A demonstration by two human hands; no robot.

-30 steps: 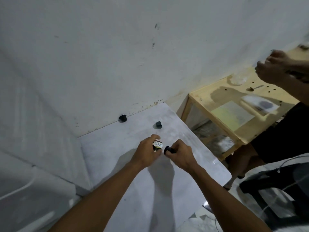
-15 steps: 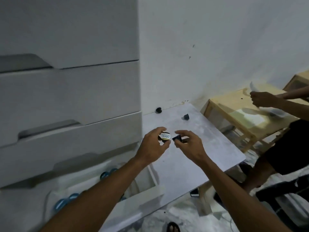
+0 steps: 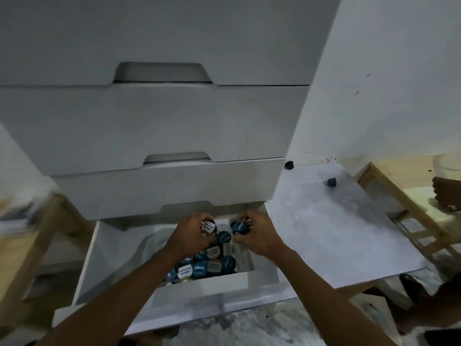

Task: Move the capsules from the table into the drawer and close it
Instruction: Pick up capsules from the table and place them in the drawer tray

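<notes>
Both hands have been carried from the table to the open drawer [image 3: 159, 290]. The left hand [image 3: 190, 236] is closed around a white-lidded capsule [image 3: 207, 227], the right hand [image 3: 257, 234] around a blue capsule [image 3: 239, 227], above the capsule pile [image 3: 204, 263]. Two capsules [image 3: 331, 182] are left on the table [image 3: 336, 240], so the drawer cannot yet be closed.

One head-worn wide-angle view looks forward and steeply down, close over the open bottom drawer [image 3: 104, 248] at 6 o'clock, the white surface [image 3: 336, 233] lying toward 3 o'clock.
</notes>
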